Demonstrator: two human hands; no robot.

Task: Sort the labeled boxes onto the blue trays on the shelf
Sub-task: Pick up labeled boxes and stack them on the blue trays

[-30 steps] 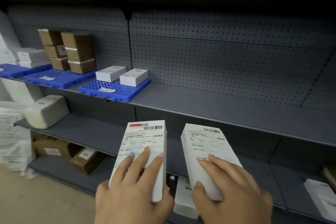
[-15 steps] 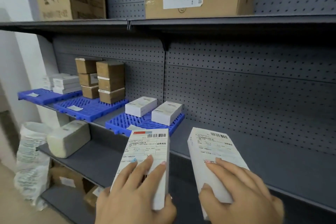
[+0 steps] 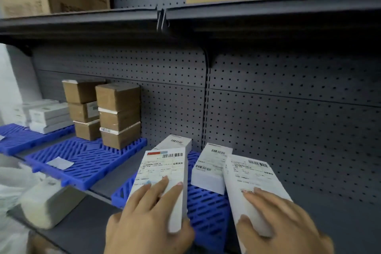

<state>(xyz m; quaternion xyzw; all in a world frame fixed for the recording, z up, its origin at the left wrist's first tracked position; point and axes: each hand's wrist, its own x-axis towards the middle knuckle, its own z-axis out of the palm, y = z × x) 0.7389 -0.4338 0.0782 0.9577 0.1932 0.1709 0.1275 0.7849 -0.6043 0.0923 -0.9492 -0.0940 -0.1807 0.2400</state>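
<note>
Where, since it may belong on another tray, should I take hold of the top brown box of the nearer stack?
Probably clasp the top brown box by its left and right faces, coming from the front: it sits squarely, front open; the pegboard stands behind and the other stack is set back on its left.

Both hands are low in the view, side by side and a little apart, with their backs turned to the camera. The left hand (image 3: 148, 218) holds a white labeled box (image 3: 165, 171). Its fingers (image 3: 162, 185) lie almost straight on the label face and point up and a little to the right, and the thumb bends round the right edge of the box. The right hand (image 3: 284, 225) holds a second white box (image 3: 251, 177) in a mirrored way, with its fingers (image 3: 259, 194) on the label face pointing up and left. Its thumb is pressed on the left side of that box. Some nails carry coloured polish.
</note>
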